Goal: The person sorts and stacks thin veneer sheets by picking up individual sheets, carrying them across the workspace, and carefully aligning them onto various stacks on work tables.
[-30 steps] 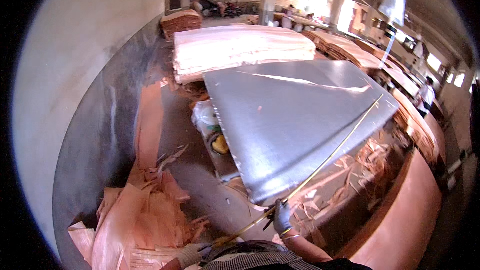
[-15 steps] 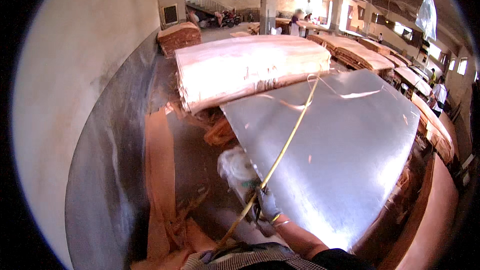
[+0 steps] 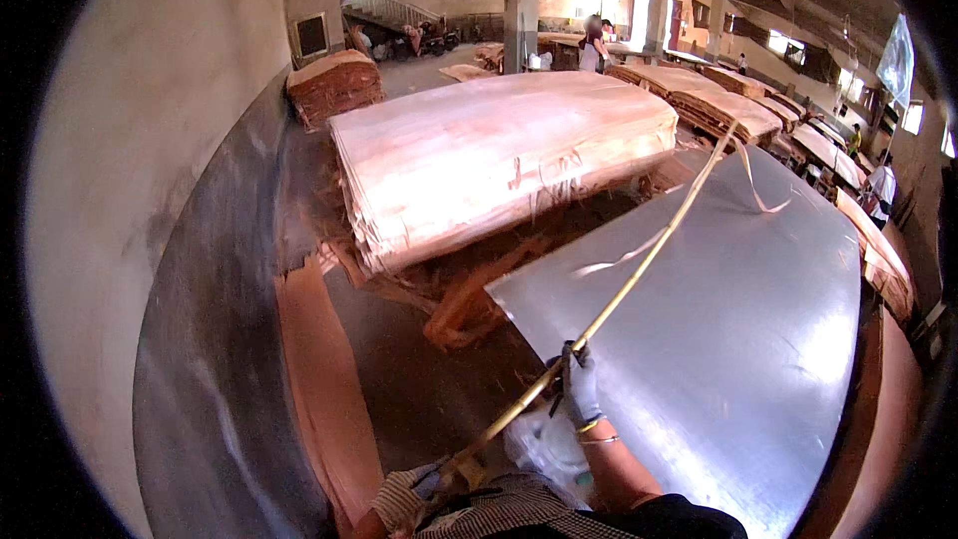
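Yellow pole (image 3: 626,284) swung toward far edge of metal sheet (image 3: 718,309); thin strip (image 3: 753,185) now within reach, I judge. My right fingers (image 3: 581,379) and left fingers (image 3: 427,484) clench the pole.

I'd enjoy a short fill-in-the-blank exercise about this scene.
1. The gloved right hand grips a long, slender pole coloured ____.
2. The hand nearer the broad, smooth grey sheet is the ____ one.
3. A large, pale wall, dark along its lower part, stands on the picture's ____ side.

Missing words: yellow; right; left.
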Demonstrator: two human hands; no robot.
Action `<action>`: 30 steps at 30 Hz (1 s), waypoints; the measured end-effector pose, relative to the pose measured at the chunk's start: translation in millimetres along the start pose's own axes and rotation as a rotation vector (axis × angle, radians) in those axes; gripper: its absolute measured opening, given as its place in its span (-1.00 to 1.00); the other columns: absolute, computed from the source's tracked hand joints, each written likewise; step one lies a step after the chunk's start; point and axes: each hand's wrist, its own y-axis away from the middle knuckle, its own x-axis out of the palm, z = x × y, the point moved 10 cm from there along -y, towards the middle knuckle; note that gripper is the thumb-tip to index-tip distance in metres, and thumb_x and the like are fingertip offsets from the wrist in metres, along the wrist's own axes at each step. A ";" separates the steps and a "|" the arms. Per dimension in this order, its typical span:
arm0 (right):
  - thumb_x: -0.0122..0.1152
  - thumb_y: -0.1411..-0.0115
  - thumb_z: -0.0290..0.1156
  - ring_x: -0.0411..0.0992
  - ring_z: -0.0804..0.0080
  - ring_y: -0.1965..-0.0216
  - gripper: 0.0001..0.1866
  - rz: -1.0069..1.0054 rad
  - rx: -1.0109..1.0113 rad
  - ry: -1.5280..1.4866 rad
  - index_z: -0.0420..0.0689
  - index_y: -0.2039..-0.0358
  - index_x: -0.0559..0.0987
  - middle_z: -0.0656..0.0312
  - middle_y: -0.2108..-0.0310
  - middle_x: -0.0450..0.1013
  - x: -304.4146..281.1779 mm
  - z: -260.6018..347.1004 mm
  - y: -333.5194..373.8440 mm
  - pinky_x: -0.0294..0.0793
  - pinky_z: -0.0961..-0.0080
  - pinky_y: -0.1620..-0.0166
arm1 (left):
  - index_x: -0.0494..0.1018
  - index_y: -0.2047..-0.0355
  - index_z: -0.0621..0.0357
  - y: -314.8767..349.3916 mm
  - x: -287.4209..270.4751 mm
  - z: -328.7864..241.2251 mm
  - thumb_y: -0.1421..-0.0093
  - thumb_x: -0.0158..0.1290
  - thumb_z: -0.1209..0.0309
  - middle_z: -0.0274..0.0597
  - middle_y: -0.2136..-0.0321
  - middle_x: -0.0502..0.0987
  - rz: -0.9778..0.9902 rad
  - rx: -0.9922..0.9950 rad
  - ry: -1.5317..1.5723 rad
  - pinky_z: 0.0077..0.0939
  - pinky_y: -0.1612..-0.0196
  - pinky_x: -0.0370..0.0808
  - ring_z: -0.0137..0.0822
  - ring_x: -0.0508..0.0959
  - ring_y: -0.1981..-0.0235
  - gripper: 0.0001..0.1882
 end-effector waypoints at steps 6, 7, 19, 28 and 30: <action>0.02 -0.25 -0.43 0.25 0.58 0.42 -0.87 0.016 0.076 -0.252 -0.14 0.21 0.44 0.39 0.43 0.33 182.3 -78.6 -83.5 0.31 0.64 0.36 | 0.46 0.04 0.10 -107.3 -137.0 54.2 -0.24 -0.06 0.26 -0.18 0.34 0.58 0.010 0.022 -0.043 -0.42 0.27 0.48 -0.26 0.55 0.36 -0.67; 0.02 -0.24 -0.46 0.23 0.60 0.38 -0.87 0.059 0.110 -0.366 -0.16 0.21 0.45 0.41 0.40 0.32 199.0 -109.8 -95.4 0.30 0.64 0.33 | 0.46 0.03 0.09 -119.0 -149.7 62.8 -0.24 -0.07 0.26 -0.17 0.32 0.58 0.040 -0.005 -0.026 -0.41 0.26 0.48 -0.26 0.55 0.35 -0.66; 0.00 -0.24 -0.47 0.16 0.64 0.52 -0.93 -0.254 0.174 -0.133 -0.15 0.28 0.38 0.40 0.52 0.24 412.5 -152.4 -173.7 0.23 0.62 0.46 | 0.43 -0.02 0.10 -336.6 -413.6 133.3 -0.24 -0.08 0.15 -0.08 0.24 0.57 0.395 -0.136 -0.243 -0.43 0.21 0.46 -0.27 0.55 0.28 -0.57; 0.00 -0.20 -0.38 0.24 0.56 0.61 -0.91 -0.286 0.226 -0.007 -0.10 0.40 0.36 0.35 0.58 0.27 550.3 -148.7 -319.5 0.28 0.53 0.57 | 0.44 0.04 0.20 -512.8 -534.3 81.3 -0.21 -0.06 0.12 0.05 0.17 0.53 0.338 0.080 -0.145 -0.35 0.10 0.43 -0.14 0.52 0.14 -0.55; -0.02 -0.20 -0.39 0.29 0.50 0.64 -0.91 -0.317 0.260 -0.005 -0.11 0.38 0.35 0.31 0.60 0.30 584.9 -166.9 -347.7 0.32 0.51 0.60 | 0.45 0.05 0.20 -555.1 -558.3 99.0 -0.22 -0.08 0.14 0.04 0.18 0.54 0.350 0.068 -0.155 -0.34 0.10 0.43 -0.14 0.53 0.16 -0.56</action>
